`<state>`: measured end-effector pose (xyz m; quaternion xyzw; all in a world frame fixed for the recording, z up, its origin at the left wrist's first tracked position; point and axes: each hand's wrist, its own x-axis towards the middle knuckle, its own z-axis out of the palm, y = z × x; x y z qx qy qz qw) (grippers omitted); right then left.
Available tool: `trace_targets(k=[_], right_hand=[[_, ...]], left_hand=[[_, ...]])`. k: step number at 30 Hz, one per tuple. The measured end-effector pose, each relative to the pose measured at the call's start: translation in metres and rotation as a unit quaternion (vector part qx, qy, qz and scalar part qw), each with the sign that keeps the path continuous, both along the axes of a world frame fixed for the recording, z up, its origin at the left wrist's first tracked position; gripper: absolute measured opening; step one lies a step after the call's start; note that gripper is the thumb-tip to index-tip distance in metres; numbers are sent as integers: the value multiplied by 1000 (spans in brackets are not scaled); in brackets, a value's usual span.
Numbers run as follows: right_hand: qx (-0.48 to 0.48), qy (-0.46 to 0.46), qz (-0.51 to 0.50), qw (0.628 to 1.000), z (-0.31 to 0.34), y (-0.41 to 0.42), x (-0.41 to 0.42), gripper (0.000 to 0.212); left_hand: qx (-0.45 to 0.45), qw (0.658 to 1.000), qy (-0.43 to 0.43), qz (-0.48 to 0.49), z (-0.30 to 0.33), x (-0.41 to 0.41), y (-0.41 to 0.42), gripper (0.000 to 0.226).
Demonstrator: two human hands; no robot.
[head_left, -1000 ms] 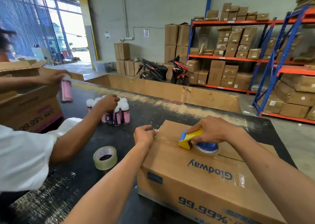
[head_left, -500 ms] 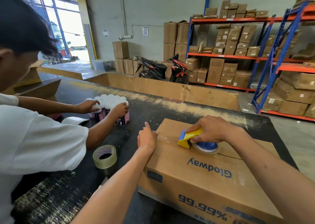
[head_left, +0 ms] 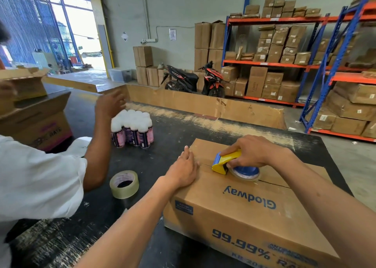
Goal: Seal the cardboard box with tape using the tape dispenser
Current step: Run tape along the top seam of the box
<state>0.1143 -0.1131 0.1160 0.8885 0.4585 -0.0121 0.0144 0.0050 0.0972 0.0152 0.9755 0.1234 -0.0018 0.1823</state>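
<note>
A closed brown cardboard box [head_left: 240, 212] printed "Glodway" lies on the black table in front of me. My right hand [head_left: 252, 151] grips the yellow and blue tape dispenser [head_left: 234, 165], which rests on the box's top seam near its left end. My left hand [head_left: 183, 170] lies flat with fingers together on the box's left top edge, pressing the flap down.
A loose roll of clear tape [head_left: 124, 184] lies left of the box. A cluster of white-capped bottles [head_left: 132, 130] stands further back. Another person in a white sleeve [head_left: 38, 180] sits at left, one hand [head_left: 109, 103] raised over the bottles. Open cartons [head_left: 34, 117] stand far left.
My left hand has flattened on the box's edge. The other person's head has left the view, and that person's hand has lifted off the bottles. The dispenser has barely moved.
</note>
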Motion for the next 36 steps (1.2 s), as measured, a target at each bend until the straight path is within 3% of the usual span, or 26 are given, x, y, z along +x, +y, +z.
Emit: trace_targets(k=[6,13,22,28,36], right_hand=[[-5,39,11,999,0,-1,6,51],[4,-8,44,999,0,-7,6,47],[11,10,16,1000,-4,-81,28,65],[-46,3,18,999,-3,-74,23,53],[-57,3,32,998,0,-76,23,53]], left_hand=[[23,999,30,-39,1,-4,1,71],[51,997,49,-38,0,-6,1,86],[34,997,43,-48,-2,-7,0,95],[159,981,6,-112,4,4,-14,78],[95,985,14,-144,-10,19,-62,88]])
